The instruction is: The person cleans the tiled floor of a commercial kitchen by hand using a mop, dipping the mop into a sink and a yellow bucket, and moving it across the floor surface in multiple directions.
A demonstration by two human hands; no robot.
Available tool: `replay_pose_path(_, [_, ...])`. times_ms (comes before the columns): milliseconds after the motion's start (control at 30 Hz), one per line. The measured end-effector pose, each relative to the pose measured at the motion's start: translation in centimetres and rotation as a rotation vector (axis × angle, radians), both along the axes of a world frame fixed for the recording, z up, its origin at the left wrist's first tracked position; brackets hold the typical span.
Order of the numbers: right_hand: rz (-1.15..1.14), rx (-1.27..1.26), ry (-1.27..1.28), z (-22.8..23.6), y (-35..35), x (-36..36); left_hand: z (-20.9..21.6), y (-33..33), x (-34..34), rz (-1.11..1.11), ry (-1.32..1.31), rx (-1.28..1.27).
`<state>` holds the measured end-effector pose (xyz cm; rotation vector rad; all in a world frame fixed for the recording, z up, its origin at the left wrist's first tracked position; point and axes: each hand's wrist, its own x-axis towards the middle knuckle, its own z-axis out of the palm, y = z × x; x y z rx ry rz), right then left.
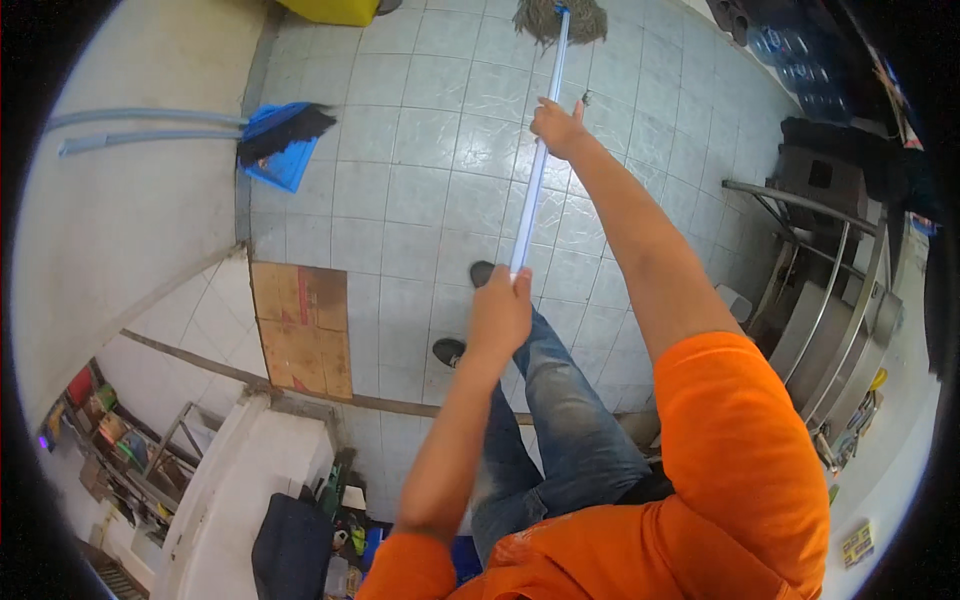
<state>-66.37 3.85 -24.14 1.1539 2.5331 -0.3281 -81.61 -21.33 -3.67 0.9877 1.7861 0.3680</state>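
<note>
A string mop [530, 205] with a pale, whitish-blue handle slants away from my body across the tiles. Its grey strands [562, 22] rest on the floor at the far edge of the view. My left hand [501, 315] is closed round the near end of the handle, above my legs. Farther along the same handle, my right hand [560, 128] grips it with the arm stretched forward. The stretch of handle between both hands is in plain sight.
A blue dustpan [293, 165] and a dark-bristled broom [300, 135] lean by the left wall. Flattened cardboard [302, 330] lies on the floor nearer me. A metal-tube frame [830, 210] stands at right, below water bottles [805, 75]. Something yellow [332, 10] sits at the far left.
</note>
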Motion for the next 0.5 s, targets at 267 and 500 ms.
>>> replay_pose_path(267, [-0.143, -0.262, 0.336, 6.9, -39.5, -7.3, 10.2, -40.1, -10.7, -0.427, 0.139, -0.43])
replay_pose_path(500, [-0.027, -0.758, 0.602, 22.5, -46.2, -12.8, 22.0, -27.7, -14.2, -0.311, 0.205, -1.03])
